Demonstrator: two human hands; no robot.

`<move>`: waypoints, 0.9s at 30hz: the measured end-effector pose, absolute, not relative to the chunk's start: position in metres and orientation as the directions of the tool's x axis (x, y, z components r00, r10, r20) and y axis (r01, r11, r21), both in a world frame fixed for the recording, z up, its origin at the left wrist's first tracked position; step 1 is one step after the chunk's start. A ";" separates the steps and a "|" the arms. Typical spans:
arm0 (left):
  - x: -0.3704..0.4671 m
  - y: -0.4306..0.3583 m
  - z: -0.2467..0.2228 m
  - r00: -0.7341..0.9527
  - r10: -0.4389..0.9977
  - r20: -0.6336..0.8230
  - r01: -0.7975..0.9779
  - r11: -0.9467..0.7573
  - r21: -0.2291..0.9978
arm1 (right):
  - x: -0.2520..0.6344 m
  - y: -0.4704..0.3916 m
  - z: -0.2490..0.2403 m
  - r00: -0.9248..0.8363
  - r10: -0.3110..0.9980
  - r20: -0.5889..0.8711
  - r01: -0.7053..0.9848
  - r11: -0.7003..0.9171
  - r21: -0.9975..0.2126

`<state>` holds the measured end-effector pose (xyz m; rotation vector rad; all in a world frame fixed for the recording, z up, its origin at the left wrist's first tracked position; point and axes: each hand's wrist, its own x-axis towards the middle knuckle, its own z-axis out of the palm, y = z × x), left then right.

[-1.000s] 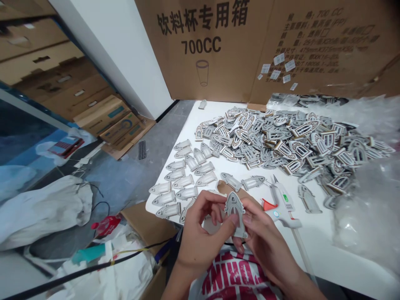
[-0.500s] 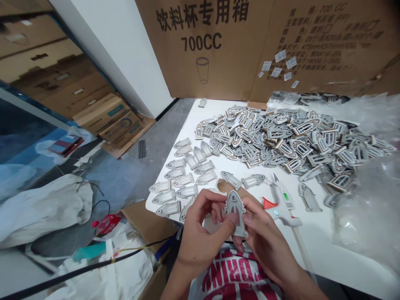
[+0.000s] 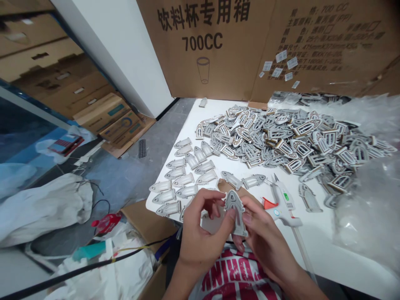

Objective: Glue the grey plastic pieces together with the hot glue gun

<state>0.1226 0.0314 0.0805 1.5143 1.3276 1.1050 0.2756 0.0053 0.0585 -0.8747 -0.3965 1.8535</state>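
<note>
Between my two hands, just past the table's front edge, is a grey arched window-shaped piece (image 3: 234, 203), pointed end up. My left hand (image 3: 201, 233) presses its thumb on the face of the piece. Along the right side, the fingers of my right hand (image 3: 262, 229) grip the same piece. To the right of my hands lies a white and orange hot glue gun (image 3: 283, 202) with a glue stick at its rear. Several similar grey pieces (image 3: 183, 180) lie face-down in rows to the left. A brown cardboard scrap (image 3: 223, 186) shows partly behind my hands.
A large heap of arched pieces (image 3: 271, 133) covers the back of the white table (image 3: 328, 246). Clear plastic bags (image 3: 368, 208) lie at the right. A big cardboard box (image 3: 228, 75) stands behind. On the floor at left is an open carton of waste (image 3: 125, 250).
My left thumb has shifted slightly up on the grey piece, and the left fingers behind it have moved a little. The right hand stays almost still.
</note>
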 end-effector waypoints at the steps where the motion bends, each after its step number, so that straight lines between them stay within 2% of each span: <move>1: 0.122 0.032 0.081 0.053 0.979 0.194 0.330 -0.201 0.923 | 0.276 0.005 0.058 -0.231 0.891 -0.391 -0.648 -0.441 -0.621; 4: 0.119 0.033 0.081 0.122 0.878 0.462 0.460 -0.463 0.758 | 0.276 0.004 0.055 -0.228 0.894 -0.386 -0.634 -0.437 -0.638; 6: 0.115 0.034 0.081 0.197 0.811 0.552 0.513 -0.565 0.646 | 0.277 0.003 0.053 -0.236 0.898 -0.372 -0.620 -0.434 -0.654; 10: 0.109 0.036 0.078 0.315 0.740 0.594 0.612 -0.637 0.469 | 0.279 0.001 0.046 -0.228 0.890 -0.394 -0.559 -0.452 -0.695; 12: 0.109 0.037 0.076 0.352 0.730 0.586 0.635 -0.646 0.423 | 0.279 0.000 0.043 -0.220 0.880 -0.421 -0.536 -0.470 -0.702; 19: 0.116 0.038 0.073 0.386 0.753 0.533 0.699 -0.616 0.363 | 0.274 0.001 0.042 -0.183 0.858 -0.480 -0.546 -0.495 -0.676; 22: 0.119 0.037 0.071 0.360 0.772 0.524 0.713 -0.590 0.379 | 0.272 0.002 0.045 -0.152 0.845 -0.513 -0.565 -0.500 -0.656; 24: 0.119 0.036 0.070 0.321 0.796 0.513 0.703 -0.563 0.434 | 0.271 0.003 0.045 -0.154 0.843 -0.516 -0.584 -0.499 -0.640; 27: 0.117 0.036 0.068 0.181 0.859 0.480 0.643 -0.472 0.603 | 0.270 0.003 0.043 -0.139 0.848 -0.511 -0.632 -0.474 -0.614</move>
